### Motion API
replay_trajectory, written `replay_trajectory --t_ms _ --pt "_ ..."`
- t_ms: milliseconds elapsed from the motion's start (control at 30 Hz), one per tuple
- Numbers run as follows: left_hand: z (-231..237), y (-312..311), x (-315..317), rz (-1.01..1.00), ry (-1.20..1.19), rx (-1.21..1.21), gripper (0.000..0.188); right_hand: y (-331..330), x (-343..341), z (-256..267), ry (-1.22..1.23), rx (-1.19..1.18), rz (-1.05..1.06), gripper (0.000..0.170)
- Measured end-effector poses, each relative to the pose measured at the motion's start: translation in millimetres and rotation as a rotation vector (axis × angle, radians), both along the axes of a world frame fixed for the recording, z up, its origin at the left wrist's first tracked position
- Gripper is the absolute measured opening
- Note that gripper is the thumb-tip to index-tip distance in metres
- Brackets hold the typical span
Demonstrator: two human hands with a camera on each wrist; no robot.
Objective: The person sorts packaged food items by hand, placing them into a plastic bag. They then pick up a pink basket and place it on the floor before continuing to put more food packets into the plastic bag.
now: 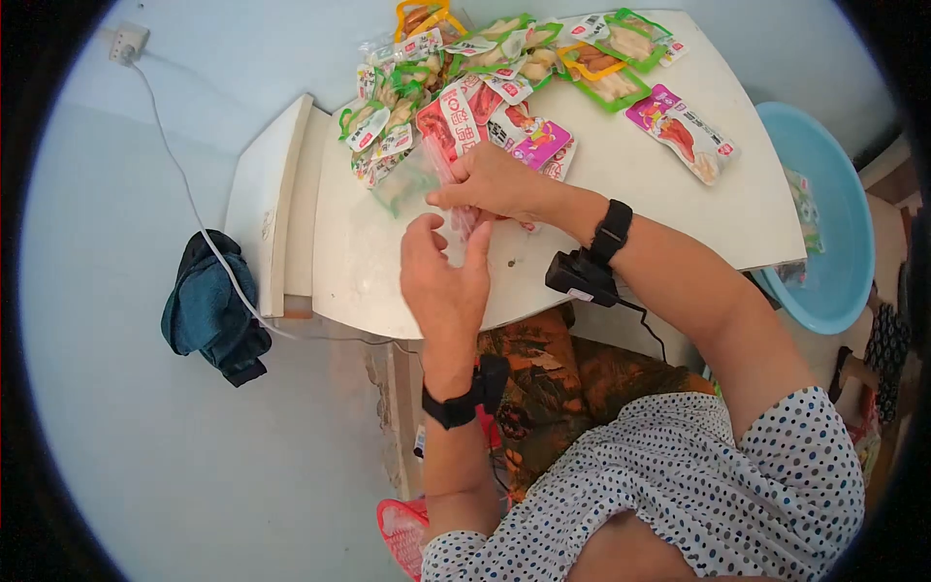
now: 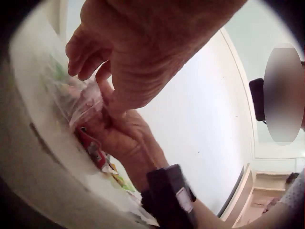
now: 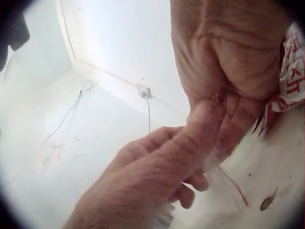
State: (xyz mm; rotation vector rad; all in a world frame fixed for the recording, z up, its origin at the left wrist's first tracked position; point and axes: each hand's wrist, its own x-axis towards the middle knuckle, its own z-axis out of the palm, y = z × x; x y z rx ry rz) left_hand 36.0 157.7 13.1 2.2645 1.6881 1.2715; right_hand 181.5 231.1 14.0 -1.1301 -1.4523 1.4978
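My right hand grips the gathered part of a clear plastic bag over the table's near left part. The bag's thin, crinkled film also shows in the left wrist view, beside the fingers. Just below it, my left hand has its thumb and bent fingers apart, fingertips close to the bag and the right hand. In the right wrist view the left hand reaches up against the right hand. Beyond the hands lies a red and white food packet, partly hidden by the bag.
Several green-edged food packets are piled at the back of the white table. A purple packet lies alone to the right. A blue basin stands beyond the table's right edge. A dark cloth bag hangs at left near a cable.
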Motion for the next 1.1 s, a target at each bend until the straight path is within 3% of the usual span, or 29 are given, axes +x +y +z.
replay_trajectory --t_ms 133,533,1100 --pt "-11.4 1.9 13.2 0.076 -0.117 -0.207 0.034 4.2 -1.8 -10.0 0.071 0.058 0.026 0.030" --pt "-10.5 -4.3 3.6 0.075 -0.321 -0.224 0.027 6.6 6.0 -12.5 0.243 -0.035 0.328 0.020" --pt "-10.8 -4.6 4.3 0.089 -0.272 -0.185 0.026 1.3 -6.4 -9.6 0.205 -0.074 0.140 0.020"
